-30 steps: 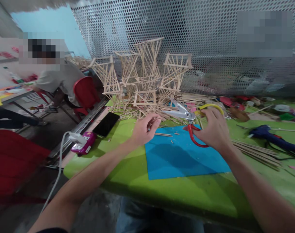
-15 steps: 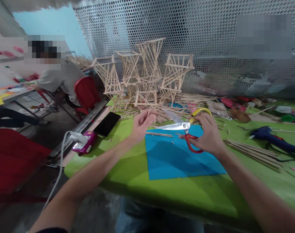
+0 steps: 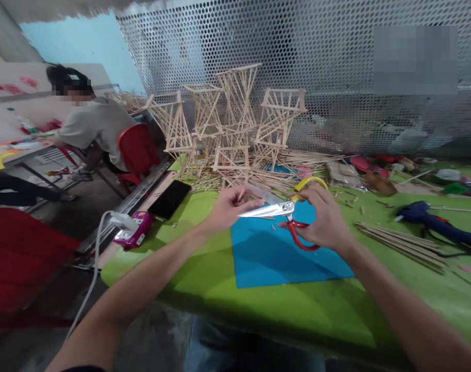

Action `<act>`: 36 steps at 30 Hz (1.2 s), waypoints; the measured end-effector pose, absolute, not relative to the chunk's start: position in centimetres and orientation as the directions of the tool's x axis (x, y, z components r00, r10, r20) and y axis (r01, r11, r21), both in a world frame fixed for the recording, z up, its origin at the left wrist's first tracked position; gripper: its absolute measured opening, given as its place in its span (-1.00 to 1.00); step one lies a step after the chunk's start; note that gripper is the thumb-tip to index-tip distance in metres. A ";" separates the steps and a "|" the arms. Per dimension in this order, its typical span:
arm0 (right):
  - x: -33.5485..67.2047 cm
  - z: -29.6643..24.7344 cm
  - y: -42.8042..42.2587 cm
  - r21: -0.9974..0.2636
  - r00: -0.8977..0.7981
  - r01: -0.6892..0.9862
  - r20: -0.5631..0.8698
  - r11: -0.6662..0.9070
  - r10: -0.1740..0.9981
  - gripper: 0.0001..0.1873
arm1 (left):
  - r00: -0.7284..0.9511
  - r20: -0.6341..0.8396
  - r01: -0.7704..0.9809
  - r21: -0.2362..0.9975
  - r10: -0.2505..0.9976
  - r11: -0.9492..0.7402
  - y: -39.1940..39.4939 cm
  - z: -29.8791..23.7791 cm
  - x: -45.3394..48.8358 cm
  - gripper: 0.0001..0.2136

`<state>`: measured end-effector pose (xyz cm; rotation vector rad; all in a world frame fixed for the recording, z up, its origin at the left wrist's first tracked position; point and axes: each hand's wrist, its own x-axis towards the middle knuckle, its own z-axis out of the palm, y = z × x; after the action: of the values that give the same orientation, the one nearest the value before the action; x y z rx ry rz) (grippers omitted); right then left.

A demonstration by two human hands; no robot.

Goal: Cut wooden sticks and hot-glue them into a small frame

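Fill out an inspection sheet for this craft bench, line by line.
Surface: green tabletop, with a blue sheet lying flat under the hands.
Job's things: steel scissors with red and yellow handles, blades open; short wooden stick near the blades.
Clutter: stacked wooden-stick frames, loose stick bundle, blue glue gun, black phone.
Grippers: right hand grips the scissors' handles; left hand pinches the stick.
Cables: white cable plugged into purple power strip.
Surroundings: perforated metal panel behind; a person seated on a red chair at left.
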<state>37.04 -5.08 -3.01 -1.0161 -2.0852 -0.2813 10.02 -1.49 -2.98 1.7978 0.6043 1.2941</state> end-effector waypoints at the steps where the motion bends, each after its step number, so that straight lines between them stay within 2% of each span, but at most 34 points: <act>1: 37.1 -3.1 -5.0 -0.133 -0.371 0.746 0.731 0.653 0.573 -0.33 | 0.357 0.525 -0.072 0.840 0.772 -0.538 -1.5 -3.0 10.1 -0.56; 5: 37.0 -3.2 -4.9 -0.211 -0.333 0.744 0.706 0.634 0.625 -0.35 | 0.317 0.486 -0.141 0.873 0.815 -0.466 -1.4 -2.8 10.1 -0.70; 7: 36.9 -3.2 -5.0 -0.299 -0.277 0.732 0.690 0.612 0.669 -0.37 | 0.192 0.442 -0.279 0.880 0.876 -0.384 -1.1 -2.5 9.9 -0.72; 11: 36.7 -3.0 -4.9 -0.543 -0.075 0.677 0.620 0.496 0.781 -0.42 | -0.063 0.244 -0.513 0.824 0.968 -0.241 -0.5 -1.8 9.6 -0.70; 13: 36.7 -3.0 -4.7 -0.671 0.024 0.615 0.540 0.414 0.841 -0.49 | -0.072 0.204 -0.523 0.826 0.976 -0.211 -0.4 -1.7 9.7 -0.67; 15: 37.0 -3.1 -4.5 -0.728 0.068 0.574 0.498 0.374 0.865 -0.54 | -0.022 0.261 -0.475 0.847 0.965 -0.239 -0.7 -1.8 10.0 -0.66; 17: 37.3 -3.0 -4.3 -0.681 0.048 0.613 0.539 0.401 0.841 -0.54 | 0.061 0.385 -0.368 0.866 0.921 -0.338 -1.3 -2.2 10.3 -0.65; 19: 37.5 -2.9 -4.4 -0.550 -0.041 0.690 0.620 0.471 0.783 -0.52 | 0.142 0.505 -0.210 0.856 0.851 -0.473 -1.9 -2.7 10.5 -0.65; 22: 37.5 -2.7 -4.9 -0.344 -0.232 0.735 0.681 0.584 0.694 -0.49 | 0.224 0.650 0.021 0.742 0.726 -0.670 -2.4 -3.4 10.6 -0.70; 24: 37.1 -2.7 -5.2 -0.269 -0.321 0.719 0.689 0.640 0.650 -0.44 | 0.268 0.711 0.101 0.650 0.650 -0.753 -2.6 -3.9 10.6 -0.75; 30: 36.2 -3.5 -5.7 -0.255 -0.368 0.690 0.683 0.678 0.631 -0.39 | 0.335 0.815 0.145 0.450 0.472 -0.881 -2.7 -4.9 10.7 -0.82; 36: 36.2 -3.7 -5.8 -0.285 -0.395 0.663 0.652 0.692 0.647 -0.45 | 0.337 0.801 0.186 0.459 0.495 -0.869 -3.1 -4.8 10.8 -0.83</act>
<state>36.21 -5.80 -3.67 -0.9995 -2.1268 -0.0265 10.76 -3.11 -4.82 2.3197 0.6100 1.5432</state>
